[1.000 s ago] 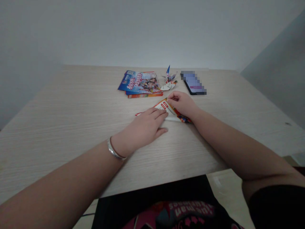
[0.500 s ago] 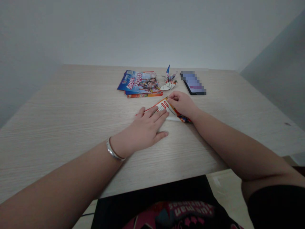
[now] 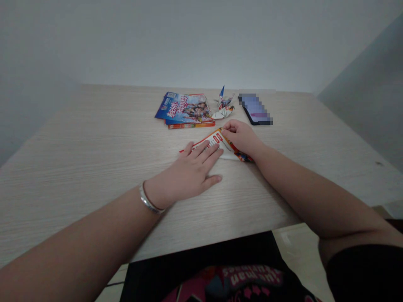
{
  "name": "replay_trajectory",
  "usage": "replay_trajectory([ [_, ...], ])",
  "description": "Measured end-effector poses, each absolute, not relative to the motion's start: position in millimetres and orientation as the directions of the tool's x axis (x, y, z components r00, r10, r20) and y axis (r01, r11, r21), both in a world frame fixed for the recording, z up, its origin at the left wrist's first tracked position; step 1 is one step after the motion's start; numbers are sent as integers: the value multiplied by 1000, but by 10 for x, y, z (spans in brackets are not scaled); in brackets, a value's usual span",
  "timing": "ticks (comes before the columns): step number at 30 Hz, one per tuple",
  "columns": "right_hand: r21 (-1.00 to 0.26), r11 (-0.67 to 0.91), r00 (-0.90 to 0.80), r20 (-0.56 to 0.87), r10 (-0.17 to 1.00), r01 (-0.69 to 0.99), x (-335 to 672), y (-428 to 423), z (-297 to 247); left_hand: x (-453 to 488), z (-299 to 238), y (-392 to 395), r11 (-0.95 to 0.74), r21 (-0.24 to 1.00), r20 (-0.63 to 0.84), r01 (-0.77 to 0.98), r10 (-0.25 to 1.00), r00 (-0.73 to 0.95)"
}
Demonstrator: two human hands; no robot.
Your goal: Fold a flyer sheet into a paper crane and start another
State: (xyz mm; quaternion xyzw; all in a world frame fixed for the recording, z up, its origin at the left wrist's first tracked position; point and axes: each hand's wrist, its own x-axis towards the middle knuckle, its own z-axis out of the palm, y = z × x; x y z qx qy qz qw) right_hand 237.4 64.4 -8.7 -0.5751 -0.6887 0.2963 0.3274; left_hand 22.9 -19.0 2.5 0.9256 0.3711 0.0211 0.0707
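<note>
- My left hand [image 3: 194,174] hides the left part of the folded paper [image 3: 226,147], which lies on the table [image 3: 103,138] at one o'clock from that hand.
- Coarse blocks mask the screen of the phone [image 3: 254,110], at one o'clock from my right hand [image 3: 242,136].
- At eleven o'clock from it, the paper birds [image 3: 224,112] overlap; their outlines are hard to separate.
- The picture's bottom edge cuts off my shirt [image 3: 245,274].
- My left hand lies palm down, fingers spread, pressing paper, gripping nothing.
- My right hand is curled, thumb and forefinger together at the paper's far corner; pinching or pressing, I cannot tell.
</note>
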Motion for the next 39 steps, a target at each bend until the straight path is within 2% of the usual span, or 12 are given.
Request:
replay_trajectory([
  [4,-780,161,-119,111,987,604,2385,660,-108,225,45,-185,-722,169,-32,671,676,736],
  [11,-769,181,-120,135,984,613,2395,651,-84,255,133,-181,-703,163,-148,692,676,722],
  [19,-776,206,-161,136,977,595,2417,696,-90,258,146,-227,-701,151,-127,697,685,717],
  [26,-784,216,-186,131,974,582,2427,735,-79,279,169,-247,-704,107,-165,702,684,711],
  [32,-811,196,-214,89,973,551,2432,793,-17,350,144,-376,-689,54,-43,723,722,691],
  [39,-806,234,-225,128,966,544,2445,803,-50,441,156,-524,-607,9,49,795,794,606],
])
